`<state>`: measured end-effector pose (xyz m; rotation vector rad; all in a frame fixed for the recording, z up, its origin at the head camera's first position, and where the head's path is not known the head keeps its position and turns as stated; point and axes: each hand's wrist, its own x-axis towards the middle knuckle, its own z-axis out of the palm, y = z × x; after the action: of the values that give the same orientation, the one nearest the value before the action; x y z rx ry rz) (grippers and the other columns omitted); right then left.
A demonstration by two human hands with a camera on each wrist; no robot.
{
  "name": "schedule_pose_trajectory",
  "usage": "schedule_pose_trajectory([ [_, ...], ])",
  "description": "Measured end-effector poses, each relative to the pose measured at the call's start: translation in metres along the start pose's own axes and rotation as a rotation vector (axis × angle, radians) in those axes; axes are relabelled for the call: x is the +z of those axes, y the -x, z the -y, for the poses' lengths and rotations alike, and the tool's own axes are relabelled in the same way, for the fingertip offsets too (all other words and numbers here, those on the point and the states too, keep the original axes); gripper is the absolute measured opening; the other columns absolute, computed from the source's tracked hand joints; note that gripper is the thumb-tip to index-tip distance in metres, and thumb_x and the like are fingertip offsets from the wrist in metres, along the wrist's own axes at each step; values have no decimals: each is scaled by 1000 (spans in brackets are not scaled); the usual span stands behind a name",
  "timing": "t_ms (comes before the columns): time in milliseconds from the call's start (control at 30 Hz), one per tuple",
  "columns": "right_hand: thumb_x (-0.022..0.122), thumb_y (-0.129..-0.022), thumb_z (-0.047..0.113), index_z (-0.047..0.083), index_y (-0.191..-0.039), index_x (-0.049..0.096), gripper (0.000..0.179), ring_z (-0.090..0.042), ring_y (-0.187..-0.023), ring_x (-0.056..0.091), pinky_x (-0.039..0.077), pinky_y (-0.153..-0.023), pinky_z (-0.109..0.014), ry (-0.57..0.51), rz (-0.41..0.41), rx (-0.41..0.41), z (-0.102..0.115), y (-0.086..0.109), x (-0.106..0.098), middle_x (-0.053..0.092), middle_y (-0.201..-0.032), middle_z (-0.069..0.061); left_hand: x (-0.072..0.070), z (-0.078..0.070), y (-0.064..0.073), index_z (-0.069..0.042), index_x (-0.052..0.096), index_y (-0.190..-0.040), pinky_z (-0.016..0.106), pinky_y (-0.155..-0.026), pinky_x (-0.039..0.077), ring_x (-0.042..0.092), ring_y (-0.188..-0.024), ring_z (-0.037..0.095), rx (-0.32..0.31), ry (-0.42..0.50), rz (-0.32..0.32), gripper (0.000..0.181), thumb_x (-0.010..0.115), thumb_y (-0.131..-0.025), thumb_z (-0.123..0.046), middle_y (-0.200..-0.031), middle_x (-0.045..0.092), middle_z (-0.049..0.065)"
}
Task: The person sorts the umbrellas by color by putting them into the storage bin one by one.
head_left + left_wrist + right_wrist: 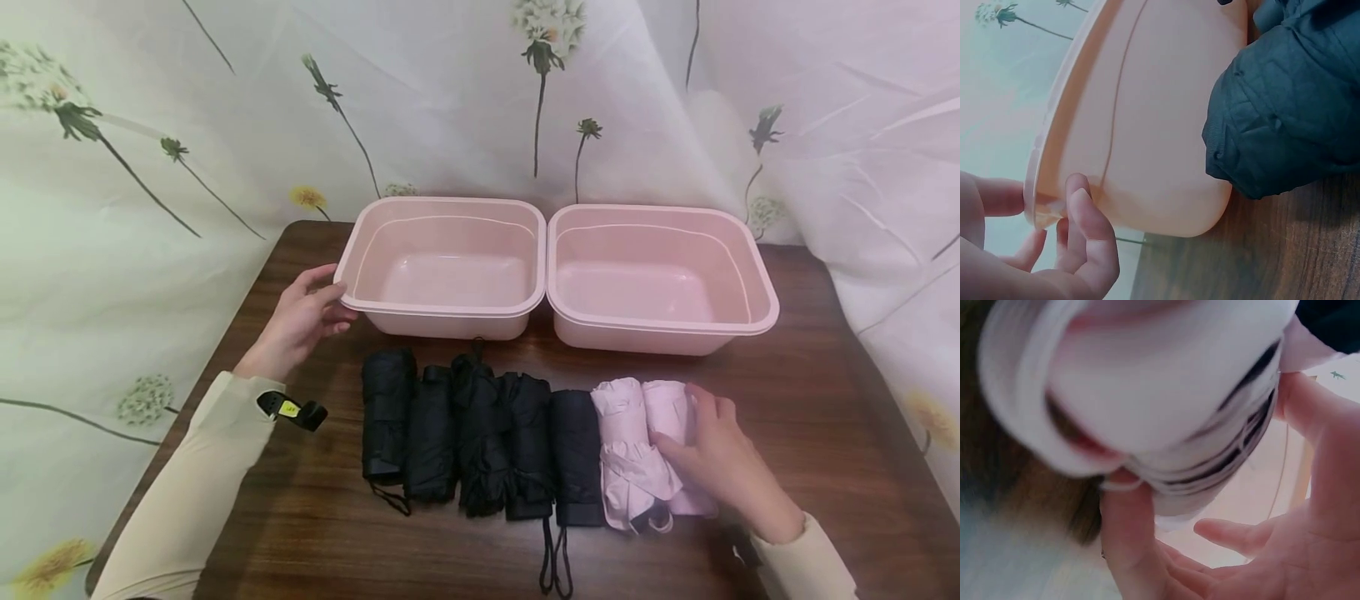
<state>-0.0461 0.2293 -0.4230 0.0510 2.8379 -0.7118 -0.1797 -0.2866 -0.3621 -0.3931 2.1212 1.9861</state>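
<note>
My left hand (303,317) pinches the left corner rim of the left pink basin (442,323); in the left wrist view its thumb and fingers (1091,225) lie on both sides of the rim. My right hand (731,454) holds the rightmost pale pink folded umbrella (670,408), thumb on its left side and fingers along its right. In the right wrist view the umbrella (1160,381) and its strap loop (1000,375) fill much of the picture. Another pale pink folded umbrella (626,417) lies against its left side.
Several black folded umbrellas (480,433) lie side by side left of the pink ones, some with wrist cords toward me. A second pink basin (645,336) stands right of the first, rims close together. Behind the brown wooden table (315,533) hangs a dandelion-print cloth (450,100).
</note>
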Motion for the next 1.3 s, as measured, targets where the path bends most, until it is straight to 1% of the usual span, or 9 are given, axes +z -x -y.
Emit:
schedule_pose_trajectory([
  [67, 67, -84, 49, -3, -147, 21, 93, -47, -86, 57, 51, -66, -58, 14, 5, 19, 1, 0, -1, 30, -130, -37, 0, -1, 1, -19, 25, -150, 23, -65, 56, 67, -72, 9, -2, -43, -5, 62, 58, -97, -29, -95, 65, -4],
  [200, 67, -84, 48, 0, -146, 24, 90, -42, -78, 58, 49, -55, -49, 50, 1, 34, 2, 1, -4, 28, -129, -35, 1, -2, 1, -19, 26, -150, 23, -66, 55, 67, -73, 9, -7, -63, -3, 61, 57, -98, -29, -90, 65, -6],
  [367, 66, -83, 52, 0, -145, 25, 91, -39, -73, 58, 47, -51, -47, 102, 24, 18, 1, 2, -6, 31, -124, -37, 1, -4, 3, -19, 26, -150, 22, -66, 55, 66, -73, 9, -15, -81, -1, 60, 55, -99, -29, -91, 64, -7],
  [500, 68, -81, 54, 2, -146, 25, 94, -43, -78, 58, 48, -53, -50, 140, 49, 13, 0, 2, -6, 40, -120, -38, 0, -5, 2, -19, 25, -150, 22, -65, 54, 66, -73, 8, -20, -71, 2, 60, 55, -99, -29, -92, 63, -6],
  [633, 70, -80, 51, 2, -145, 27, 92, -48, -89, 57, 49, -57, -55, 144, 42, 10, -1, 1, -6, 45, -120, -37, 0, -5, 1, -18, 24, -149, 23, -64, 54, 66, -73, 10, -22, -22, 10, 61, 56, -98, -26, -93, 63, -3],
  [867, 72, -78, 50, -1, -145, 28, 95, -43, -85, 58, 48, -58, -52, 104, 7, -1, -6, 1, -5, 49, -116, -37, -1, -3, 1, -17, 23, -150, 23, -64, 55, 66, -72, 11, -17, 29, 29, 63, 57, -98, -24, -91, 63, -2],
  [1000, 73, -77, 48, -1, -145, 28, 96, -42, -88, 58, 49, -59, -50, 85, -5, 8, -8, 1, -5, 50, -117, -35, -1, -2, 2, -17, 25, -149, 22, -64, 56, 66, -72, 10, -9, 62, 36, 61, 57, -98, -23, -98, 60, 1],
  [1200, 73, -76, 51, 0, -147, 27, 98, -37, -84, 57, 47, -55, -43, 75, -14, 22, -6, 2, -9, 51, -116, -32, 2, 0, 1, -15, 28, -141, 23, -65, 58, 65, -71, 11, 9, 216, 47, 53, 57, -97, -13, -108, 53, 8],
  [1300, 74, -75, 51, 1, -148, 26, 100, -36, -83, 57, 45, -53, -41, 74, -31, 23, -5, 5, -13, 52, -115, -31, 3, 0, 0, -14, 27, -142, 22, -66, 58, 66, -70, 11, 14, 262, 53, 54, 57, -97, -11, -110, 51, 10],
])
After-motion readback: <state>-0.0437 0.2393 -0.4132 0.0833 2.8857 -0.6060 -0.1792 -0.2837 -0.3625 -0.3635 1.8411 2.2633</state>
